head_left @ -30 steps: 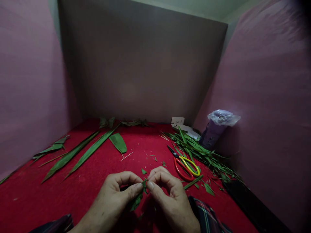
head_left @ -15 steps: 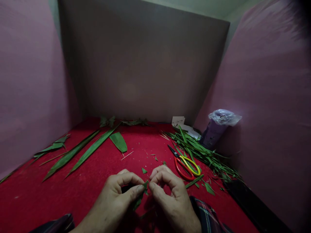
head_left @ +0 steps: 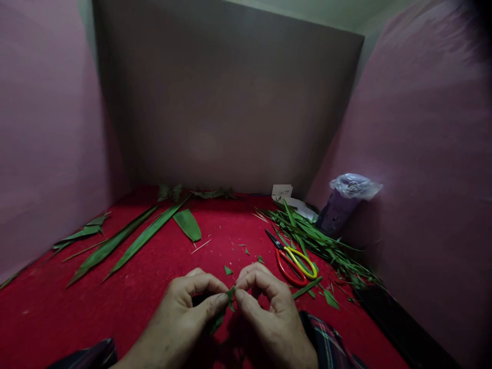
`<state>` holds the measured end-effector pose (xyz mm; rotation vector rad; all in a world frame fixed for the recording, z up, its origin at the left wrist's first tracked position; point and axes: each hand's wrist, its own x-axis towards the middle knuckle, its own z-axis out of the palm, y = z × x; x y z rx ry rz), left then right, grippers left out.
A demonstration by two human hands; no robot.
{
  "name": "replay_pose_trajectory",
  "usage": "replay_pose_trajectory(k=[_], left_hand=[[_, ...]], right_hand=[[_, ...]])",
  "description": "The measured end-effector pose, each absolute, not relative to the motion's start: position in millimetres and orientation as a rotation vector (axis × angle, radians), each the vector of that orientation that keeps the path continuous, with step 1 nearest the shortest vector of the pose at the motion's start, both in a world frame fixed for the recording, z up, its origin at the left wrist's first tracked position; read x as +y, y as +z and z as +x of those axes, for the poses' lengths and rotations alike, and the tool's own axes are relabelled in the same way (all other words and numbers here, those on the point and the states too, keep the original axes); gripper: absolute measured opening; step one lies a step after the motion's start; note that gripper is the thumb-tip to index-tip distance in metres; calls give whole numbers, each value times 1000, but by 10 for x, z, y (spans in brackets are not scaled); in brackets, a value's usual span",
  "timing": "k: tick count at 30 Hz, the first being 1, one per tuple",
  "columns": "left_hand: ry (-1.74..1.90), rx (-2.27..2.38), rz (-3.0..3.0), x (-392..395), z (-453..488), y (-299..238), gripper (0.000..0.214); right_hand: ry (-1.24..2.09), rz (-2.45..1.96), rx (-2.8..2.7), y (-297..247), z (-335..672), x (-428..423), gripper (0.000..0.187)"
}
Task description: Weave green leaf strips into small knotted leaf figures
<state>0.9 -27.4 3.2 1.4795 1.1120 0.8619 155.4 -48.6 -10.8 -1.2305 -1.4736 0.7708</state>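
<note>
My left hand (head_left: 194, 302) pinches a small piece of green leaf (head_left: 230, 294) between thumb and forefinger; part of the leaf hangs down behind the thumb in shadow. Right beside it, my right hand (head_left: 265, 302) has its thumb and forefinger pressed together at the leaf's edge. Whatever those fingertips hold is too small to make out. A cut triangle of leaf (head_left: 228, 270) lies on the red cloth (head_left: 134, 318) just beyond the hands. Scissors (head_left: 294, 261) with one red and one yellow handle rest to the right, blades pointing away.
Long leaves (head_left: 146, 238) lie at left, with a broad cut leaf (head_left: 187, 225) and a thin stick (head_left: 201, 246) nearby. A heap of green strips (head_left: 319, 238) spreads at right beside a purple container (head_left: 340, 207) topped with clear plastic. A white card (head_left: 282, 191) stands behind.
My right fingertips have moved slightly left, closer to the leaf piece. My left hand and everything lying on the cloth look the same.
</note>
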Motion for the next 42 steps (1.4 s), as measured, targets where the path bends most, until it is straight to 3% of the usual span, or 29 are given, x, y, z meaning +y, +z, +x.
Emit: replay_pose_trajectory(k=[10,16,23,29,42], left_hand=[[887,1184,1874,-268,7,38,19],[1256,984,2531,-260,-52,-82,18],[1492,1017,2831,-260,-102,-147,24],[1734,1015,2840,-366,-113,-166,26],[1783,994,2845,-396,-63,-170,32]], right_hand=[[814,-1192,-1480,-101,1576,-490,15],[790,-1197,-1490,-114,1575,-502,9],[685,-1106,-1470,-120,1562,-554,7],[625,-1045,-1447,-162,1535,-545,8],[545,-918,-1507,-189,1520,-578,8]])
